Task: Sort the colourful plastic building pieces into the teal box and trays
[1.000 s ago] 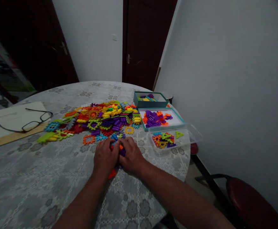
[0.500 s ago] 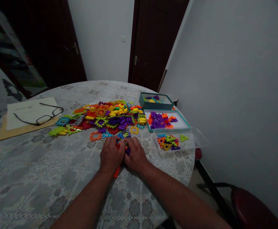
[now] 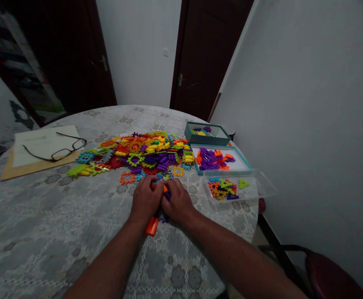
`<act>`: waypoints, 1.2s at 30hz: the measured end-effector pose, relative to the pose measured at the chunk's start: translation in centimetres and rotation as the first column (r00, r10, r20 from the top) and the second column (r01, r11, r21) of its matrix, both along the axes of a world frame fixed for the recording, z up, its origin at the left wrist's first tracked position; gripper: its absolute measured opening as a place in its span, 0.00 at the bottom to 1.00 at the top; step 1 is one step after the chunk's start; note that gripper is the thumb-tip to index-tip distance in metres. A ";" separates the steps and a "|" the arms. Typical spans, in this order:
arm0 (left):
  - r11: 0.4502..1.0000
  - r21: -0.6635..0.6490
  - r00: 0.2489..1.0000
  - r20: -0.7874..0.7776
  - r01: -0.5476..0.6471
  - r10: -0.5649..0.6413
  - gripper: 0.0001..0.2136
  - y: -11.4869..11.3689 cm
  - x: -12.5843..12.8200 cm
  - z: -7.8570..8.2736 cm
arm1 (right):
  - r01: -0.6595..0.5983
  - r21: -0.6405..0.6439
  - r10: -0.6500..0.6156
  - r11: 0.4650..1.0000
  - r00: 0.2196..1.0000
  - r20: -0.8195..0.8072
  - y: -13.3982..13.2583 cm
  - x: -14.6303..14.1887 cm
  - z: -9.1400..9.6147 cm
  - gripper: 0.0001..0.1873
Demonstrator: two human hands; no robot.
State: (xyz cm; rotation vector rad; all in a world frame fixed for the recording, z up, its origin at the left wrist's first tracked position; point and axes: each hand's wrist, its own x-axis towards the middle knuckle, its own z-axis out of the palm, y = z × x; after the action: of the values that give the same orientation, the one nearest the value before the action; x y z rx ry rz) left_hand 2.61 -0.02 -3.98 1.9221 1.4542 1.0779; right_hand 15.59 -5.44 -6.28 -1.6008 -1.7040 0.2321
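Orange piece [image 3: 151,226] has come into broader view at the near side since the earlier frame; its long axis runs near to far, nearest the left hand [image 3: 146,199]. That hand and the right hand [image 3: 177,202] curl together, pinching 1 multicoloured cluster [image 3: 165,189] between them; whether they join, I cannot tell. Farther across the worktop [image 3: 106,220] lies a loose pile [image 3: 134,159].

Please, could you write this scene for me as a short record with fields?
Left hand: fingers closed around small colored pieces
Right hand: closed around the same pieces
Below hands: orange piece; any joint is hidden
Beyond hands: mixed pile
Right side: green box, teal-rimmed tray, clear box, all holding pieces
Left side: glasses, partly on paper
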 end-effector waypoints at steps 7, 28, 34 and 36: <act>0.986 -0.168 0.976 0.218 0.024 0.013 0.16 0.6 -0.7 0.9 | -0.058 0.036 0.058 0.998 0.998 -0.001 1.7 0.7 0.6 0.11; 0.937 -0.332 0.910 0.413 0.107 0.042 0.27 1.8 -0.8 0.8 | -0.165 0.183 0.167 0.969 0.986 0.005 4.7 1.7 1.7 0.10; 0.953 -0.301 0.928 0.364 0.041 0.075 0.22 1.7 -0.6 1.0 | -0.128 0.214 0.156 0.968 0.981 -0.120 4.5 1.0 1.9 0.09; 0.952 -0.305 0.925 0.365 0.011 0.106 0.20 1.7 -0.5 1.1 | -0.099 0.222 0.136 0.970 0.978 -0.155 4.6 0.9 1.9 0.09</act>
State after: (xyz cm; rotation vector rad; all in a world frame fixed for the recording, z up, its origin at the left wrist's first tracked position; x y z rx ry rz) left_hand 2.10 1.63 -2.89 1.3821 1.3586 1.1015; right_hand 16.53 -0.87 -4.39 -1.2884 -1.6347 0.2296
